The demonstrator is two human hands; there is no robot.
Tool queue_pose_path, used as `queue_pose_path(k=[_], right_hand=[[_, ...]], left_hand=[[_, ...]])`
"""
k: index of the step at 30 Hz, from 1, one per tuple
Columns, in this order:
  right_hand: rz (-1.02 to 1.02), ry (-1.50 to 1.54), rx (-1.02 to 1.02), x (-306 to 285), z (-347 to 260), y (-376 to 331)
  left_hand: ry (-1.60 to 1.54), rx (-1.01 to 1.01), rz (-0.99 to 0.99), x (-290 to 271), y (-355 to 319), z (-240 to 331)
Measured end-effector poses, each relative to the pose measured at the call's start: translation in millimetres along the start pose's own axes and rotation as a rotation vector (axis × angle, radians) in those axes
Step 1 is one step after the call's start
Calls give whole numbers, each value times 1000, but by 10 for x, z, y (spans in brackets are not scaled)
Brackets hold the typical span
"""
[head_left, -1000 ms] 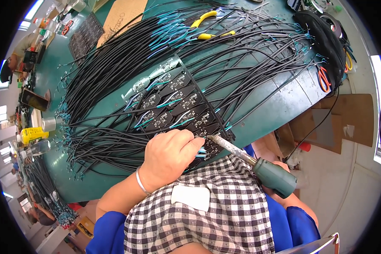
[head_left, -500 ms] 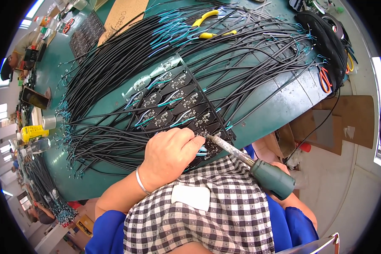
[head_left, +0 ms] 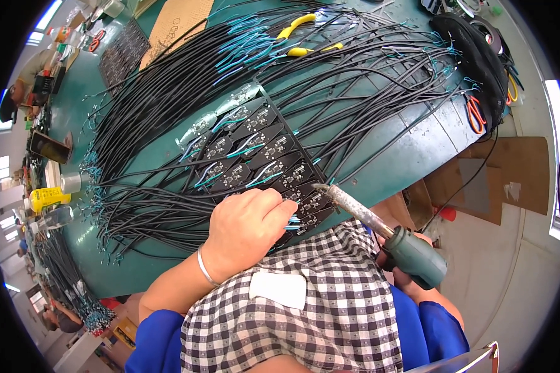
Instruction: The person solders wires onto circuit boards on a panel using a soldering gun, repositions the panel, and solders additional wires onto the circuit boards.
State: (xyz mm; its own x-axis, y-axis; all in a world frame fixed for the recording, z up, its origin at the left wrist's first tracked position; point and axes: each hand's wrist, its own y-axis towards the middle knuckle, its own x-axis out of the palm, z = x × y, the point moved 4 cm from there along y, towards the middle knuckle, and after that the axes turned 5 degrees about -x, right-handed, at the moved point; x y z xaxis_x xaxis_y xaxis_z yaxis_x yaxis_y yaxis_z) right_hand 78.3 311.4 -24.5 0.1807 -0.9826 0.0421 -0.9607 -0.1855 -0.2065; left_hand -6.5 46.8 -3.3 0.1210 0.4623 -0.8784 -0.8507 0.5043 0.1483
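My left hand (head_left: 249,221) is closed at the near edge of a black circuit board panel (head_left: 277,149), thumb and fingers pinched on a black cable. The cable's stripped white and teal wire ends (head_left: 291,222) poke out beside the thumb. My right hand (head_left: 406,281), partly hidden, grips the green handle of a soldering iron (head_left: 364,211). Its metal tip points left over the panel's right edge, seemingly just above the boards. Other small boards on the panel have blue, white and teal wires attached. Silvery-green boards (head_left: 218,115) line the panel's far left side.
Bundles of black cables (head_left: 168,93) with teal ends cover the green table (head_left: 386,168). Yellow-handled pliers (head_left: 300,51) lie among them. Red-handled scissors (head_left: 475,114) and a black bag (head_left: 470,68) are at right. A yellow bottle (head_left: 48,198) stands left.
The soldering iron has drawn back from the boards near my left thumb, moving right and slightly up. My left hand stays nearly in place.
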Motion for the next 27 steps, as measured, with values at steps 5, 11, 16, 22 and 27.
queue_pose_path(k=[5, 11, 16, 22, 27], right_hand=[[-54, -62, -58, -16, 8, -13], [-133, -645, -362, -80, -6, -17], [-244, -892, -402, -47, 29, 61], [-120, -850, -440, 33, 10, 104], [-212, -931, -510, 62, -28, 147]], left_hand=[[-38, -10, 10, -29, 21, 7], [-142, -65, 79, -63, 45, -34], [-111, -116, 28, -28, 32, -68], [-121, -116, -18, 2, 4, -95], [-119, -114, -26, 2, 17, -90]])
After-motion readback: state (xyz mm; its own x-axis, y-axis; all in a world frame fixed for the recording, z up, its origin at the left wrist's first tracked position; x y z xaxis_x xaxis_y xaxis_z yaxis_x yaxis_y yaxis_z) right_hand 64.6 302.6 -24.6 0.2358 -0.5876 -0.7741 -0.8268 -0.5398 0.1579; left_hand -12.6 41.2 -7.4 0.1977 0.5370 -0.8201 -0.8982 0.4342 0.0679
